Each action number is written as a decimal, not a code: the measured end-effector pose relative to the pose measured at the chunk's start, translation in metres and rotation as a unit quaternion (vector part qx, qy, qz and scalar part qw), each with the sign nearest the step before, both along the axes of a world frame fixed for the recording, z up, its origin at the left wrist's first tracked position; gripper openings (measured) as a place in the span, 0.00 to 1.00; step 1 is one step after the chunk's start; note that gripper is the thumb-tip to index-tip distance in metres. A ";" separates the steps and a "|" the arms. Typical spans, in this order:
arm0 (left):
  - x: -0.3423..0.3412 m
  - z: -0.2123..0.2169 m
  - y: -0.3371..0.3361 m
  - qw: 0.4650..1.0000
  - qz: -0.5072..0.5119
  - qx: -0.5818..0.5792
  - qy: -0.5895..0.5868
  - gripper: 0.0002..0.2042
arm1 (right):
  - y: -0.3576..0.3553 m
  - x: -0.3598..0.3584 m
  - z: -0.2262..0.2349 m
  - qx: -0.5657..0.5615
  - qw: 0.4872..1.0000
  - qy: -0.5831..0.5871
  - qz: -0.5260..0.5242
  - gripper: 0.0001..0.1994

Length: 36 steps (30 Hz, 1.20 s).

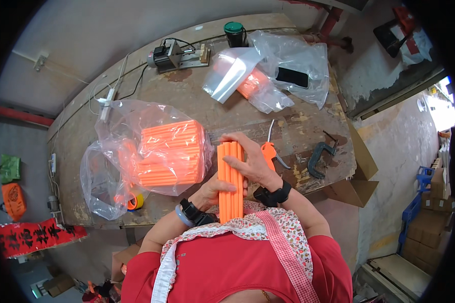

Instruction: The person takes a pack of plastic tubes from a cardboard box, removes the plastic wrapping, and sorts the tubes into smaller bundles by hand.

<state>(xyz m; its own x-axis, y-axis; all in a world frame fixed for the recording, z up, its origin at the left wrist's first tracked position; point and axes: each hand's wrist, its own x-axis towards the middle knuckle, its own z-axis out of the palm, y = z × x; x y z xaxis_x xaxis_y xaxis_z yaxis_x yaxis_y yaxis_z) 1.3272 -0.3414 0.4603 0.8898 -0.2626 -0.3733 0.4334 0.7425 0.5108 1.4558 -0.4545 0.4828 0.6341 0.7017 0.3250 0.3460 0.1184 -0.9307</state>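
A bundle of orange sticks or tubes [230, 199] is held upright against my apron, over the front edge of the table. Wrapped round its middle from the left is my left hand [210, 193]. My right hand [250, 162] grips the upper part, its thumb across the front and its fingers over the far side. To the left, a clear plastic bag [111, 118] holds many more orange sticks [169, 151] stacked together. An orange-handled air blow gun [269, 151] with a thin bent nozzle lies just right of my right hand.
A green C-clamp [316, 159] lies near the right edge. Behind stand a small motor device [172, 55] and a dark cup with a green lid [234, 34]. Clear bags [308, 53] and a black phone [292, 77] lie at the back right. A tape roll [135, 202] sits at the front left.
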 end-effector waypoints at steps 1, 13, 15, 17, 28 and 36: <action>0.000 0.001 0.000 1.000 -0.002 -0.031 0.004 0.22 | -0.003 0.000 0.000 -0.030 0.999 -0.012 0.031 0.24; 0.002 0.013 -0.002 0.999 -0.028 0.025 0.008 0.26 | -0.012 0.001 -0.014 -0.006 0.999 -0.013 0.034 0.27; 0.003 0.014 -0.001 0.998 -0.029 0.052 0.009 0.26 | -0.012 -0.001 -0.018 -0.006 0.999 0.011 0.034 0.28; 0.004 0.018 -0.001 0.996 -0.026 0.081 0.005 0.26 | -0.011 0.000 -0.024 -0.005 0.999 0.031 0.036 0.29; 0.034 0.022 0.037 0.785 0.166 0.560 -0.206 0.22 | -0.105 0.011 -0.141 -0.462 0.840 -0.218 -0.182 0.39; 0.074 0.055 0.033 0.633 0.205 0.670 -0.329 0.26 | -0.109 -0.005 -0.147 -0.458 0.842 -0.207 -0.198 0.36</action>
<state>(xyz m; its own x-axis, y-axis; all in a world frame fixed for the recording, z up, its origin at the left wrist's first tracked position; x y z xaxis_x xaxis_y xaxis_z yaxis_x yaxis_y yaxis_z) 1.4014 -0.3083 0.5153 0.8593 0.2012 0.4702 -0.2892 -0.5671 0.7713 1.4509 -0.5640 0.3360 0.8425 0.5385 0.0125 0.5064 -0.7839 -0.3592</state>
